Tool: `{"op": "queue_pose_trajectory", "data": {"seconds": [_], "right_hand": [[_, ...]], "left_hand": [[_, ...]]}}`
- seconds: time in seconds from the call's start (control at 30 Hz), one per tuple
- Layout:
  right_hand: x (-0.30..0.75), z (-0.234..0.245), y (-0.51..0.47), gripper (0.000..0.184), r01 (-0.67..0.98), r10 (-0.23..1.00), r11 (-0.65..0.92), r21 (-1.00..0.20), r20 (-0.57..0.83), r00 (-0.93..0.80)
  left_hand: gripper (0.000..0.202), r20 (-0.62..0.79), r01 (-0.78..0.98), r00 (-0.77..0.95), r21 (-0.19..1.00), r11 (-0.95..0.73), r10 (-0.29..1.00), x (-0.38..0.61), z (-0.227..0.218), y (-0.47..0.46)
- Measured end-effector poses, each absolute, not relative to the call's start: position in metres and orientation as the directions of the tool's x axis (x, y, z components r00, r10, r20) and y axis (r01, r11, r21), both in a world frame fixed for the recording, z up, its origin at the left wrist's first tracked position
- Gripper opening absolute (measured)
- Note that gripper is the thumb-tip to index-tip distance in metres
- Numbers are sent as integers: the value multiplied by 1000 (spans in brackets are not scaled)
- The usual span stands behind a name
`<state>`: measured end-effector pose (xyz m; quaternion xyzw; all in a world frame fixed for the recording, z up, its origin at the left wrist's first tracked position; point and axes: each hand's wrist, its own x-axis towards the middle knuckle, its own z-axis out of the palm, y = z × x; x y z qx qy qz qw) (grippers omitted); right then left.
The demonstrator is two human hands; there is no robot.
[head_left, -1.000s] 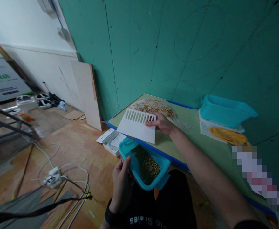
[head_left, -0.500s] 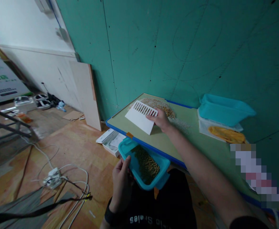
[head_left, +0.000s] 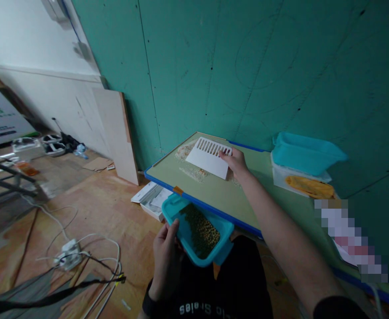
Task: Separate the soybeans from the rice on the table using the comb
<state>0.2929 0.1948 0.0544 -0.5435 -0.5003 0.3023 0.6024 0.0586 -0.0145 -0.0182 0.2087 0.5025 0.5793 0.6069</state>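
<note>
My right hand (head_left: pixel 237 163) grips the right end of a white slotted scraper (head_left: pixel 208 163), tilted over the green tabletop with its slots toward the wall. Small pale grains (head_left: pixel 185 153) lie on the tabletop left of the scraper. Nearer me is another scatter of grains (head_left: pixel 194 174) with a few tan beans; the scraper hides what is behind it. Below the table's front edge, my left hand (head_left: pixel 165 248) holds the left rim of a turquoise plastic container (head_left: pixel 173 212), thumb on top. Inside it are dark green beans (head_left: pixel 192 217) and tan beans (head_left: pixel 208 229).
The green table (head_left: pixel 244 199) has a blue-taped edge. At its right stand an upper turquoise bin (head_left: pixel 309 153), a yellow-orange cloth (head_left: pixel 309 187) and a blurred-out item (head_left: pixel 350 243). An open white box (head_left: pixel 151 201) and a power strip with cables (head_left: pixel 70 254) are on the floor.
My right hand has moved the scraper rightward and toward the wall. A strip of pale grains now shows in front of it. My left hand keeps its hold on the container.
</note>
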Motion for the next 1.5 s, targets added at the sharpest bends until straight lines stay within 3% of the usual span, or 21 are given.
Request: {"op": "queue_pose_trajectory", "data": {"seconds": [0.4,0.8,1.0,1.5], "right_hand": [[288,54,194,43,199,907,252,-947,303,292],[280,48,194,43,87,962,174,-981,188,197],[276,48,192,43,51,972,160,-986,166,169],[266,52,181,44,-48,996,58,-997,54,75]], "left_hand": [[41,-354,-462,-161,852,247,921,57,-14,-17],[38,-348,-503,-145,832,234,926,58,-12,-17],[42,-342,-427,-182,872,239,922,56,-9,-16],[37,-349,-500,-156,835,231,924,57,-11,-18]]}}
